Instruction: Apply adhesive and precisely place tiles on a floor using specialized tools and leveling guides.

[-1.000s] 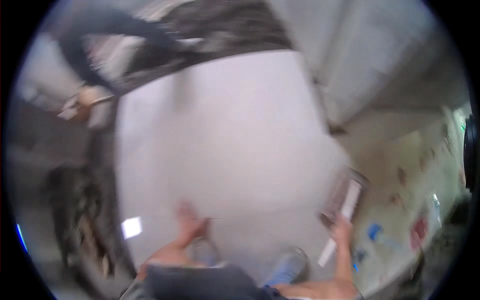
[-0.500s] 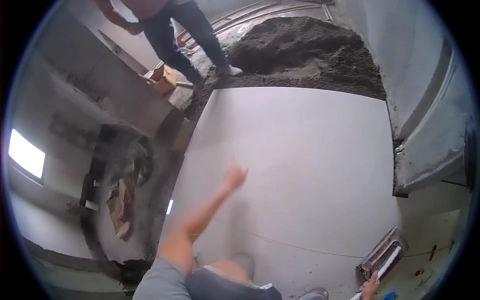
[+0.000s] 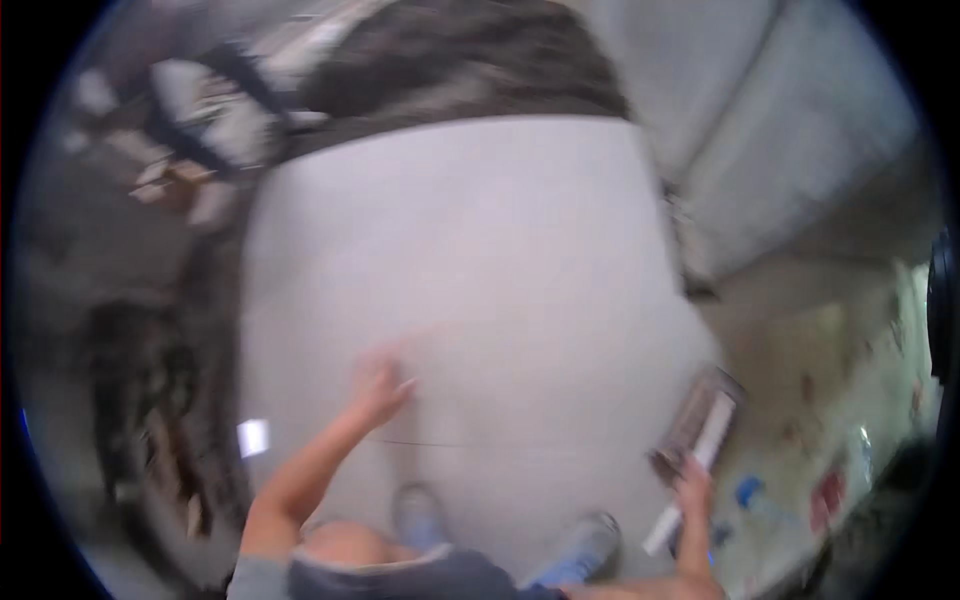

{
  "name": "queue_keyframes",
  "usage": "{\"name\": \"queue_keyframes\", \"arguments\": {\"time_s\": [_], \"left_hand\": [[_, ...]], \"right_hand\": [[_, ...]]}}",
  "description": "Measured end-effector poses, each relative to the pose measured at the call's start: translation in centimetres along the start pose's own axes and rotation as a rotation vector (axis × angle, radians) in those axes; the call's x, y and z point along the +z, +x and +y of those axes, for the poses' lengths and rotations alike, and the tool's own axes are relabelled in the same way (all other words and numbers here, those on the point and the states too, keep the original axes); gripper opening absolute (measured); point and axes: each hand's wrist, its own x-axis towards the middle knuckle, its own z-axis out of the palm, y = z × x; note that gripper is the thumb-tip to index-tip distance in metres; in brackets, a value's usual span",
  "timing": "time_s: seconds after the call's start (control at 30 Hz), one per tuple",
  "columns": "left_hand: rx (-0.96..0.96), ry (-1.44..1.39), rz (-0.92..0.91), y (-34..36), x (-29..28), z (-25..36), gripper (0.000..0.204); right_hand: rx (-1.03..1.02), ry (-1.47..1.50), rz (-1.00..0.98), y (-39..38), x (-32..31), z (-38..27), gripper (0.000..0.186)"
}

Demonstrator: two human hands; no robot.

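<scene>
My left hand (image 3: 383,382) hangs over the large pale tile surface (image 3: 450,230), left of centre; motion smears its fingers, so I cannot tell their shape or whether it touches. My right hand (image 3: 692,482) grips a long white bar or handle (image 3: 710,430) on a grey-brown flat trowel (image 3: 676,430) at the lower right. A thin dark line (image 3: 420,442) crosses the pale surface below my left hand. Both my shoes (image 3: 590,540) show at the bottom edge.
Another person's dark-trousered legs (image 3: 255,90) stand at the upper left near a cardboard box (image 3: 185,188). Dark sand or mortar (image 3: 460,55) lies beyond the tile. A grey wall (image 3: 760,90) rises right; blue (image 3: 748,492) and red items (image 3: 830,500) lie lower right, debris (image 3: 175,460) left.
My view swung toward the far sand and back. My left hand reached out over the pale surface, then came partly back, now higher than a second ago. The right hand still holds the trowel.
</scene>
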Motion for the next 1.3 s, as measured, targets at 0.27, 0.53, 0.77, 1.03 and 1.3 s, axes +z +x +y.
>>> {"name": "queue_keyframes", "arguments": {"time_s": [0.27,0.53,0.77,1.03,1.3], "left_hand": [[0.055,0.21,0.292,-11.6,9.9,-2.7,0.088],[0.082,0.25,0.298,-11.4,9.9,-2.4,0.091],[0.064,0.288,0.331,-11.4,9.5,-1.9,0.09],[0.063,0.309,0.343,-11.3,9.7,-1.5,0.09],[0.054,0.317,0.348,-11.5,9.6,-2.2,0.09]], "right_hand": [[0.647,0.642,-0.085,-1.3,-1.4,-6.0,0.052],[0.619,0.641,-0.096,-1.5,-0.6,-4.9,0.053],[0.578,0.605,-0.102,-1.3,-1.0,-5.3,0.054],[0.571,0.584,-0.086,-1.5,-0.7,-4.6,0.058],[0.558,0.605,-0.101,-1.5,-0.9,-5.4,0.059]]}}
